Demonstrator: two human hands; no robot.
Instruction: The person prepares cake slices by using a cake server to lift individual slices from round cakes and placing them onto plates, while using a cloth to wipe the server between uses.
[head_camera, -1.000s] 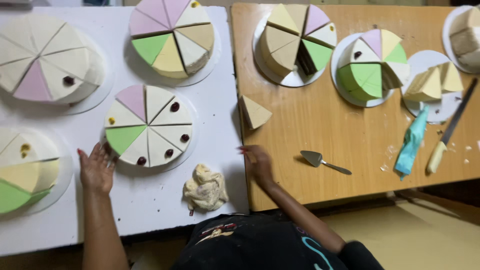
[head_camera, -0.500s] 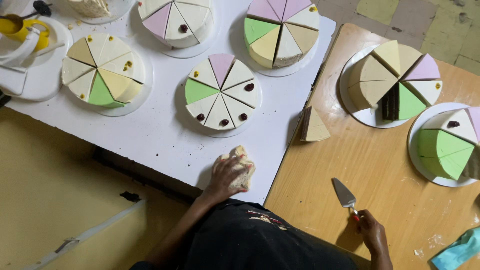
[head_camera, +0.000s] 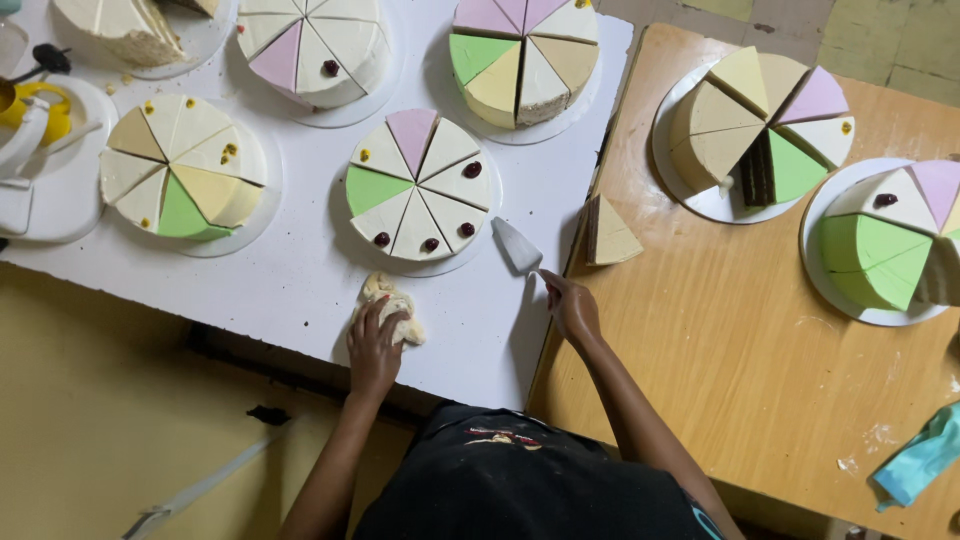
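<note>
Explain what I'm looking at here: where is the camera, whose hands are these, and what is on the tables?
There is no machine: a person works with bare hands, and the one camera sits on their head, looking straight down. The left hand presses on a crumpled cream cloth on the white table. The right hand holds a metal cake server, its blade close to the near sliced cake with one pink and one green wedge. More round cakes, cut into pastel wedges, sit on plates across both tables. On the wooden table a single loose cake slice lies alone, and a light blue cloth lies near the right edge.
</note>
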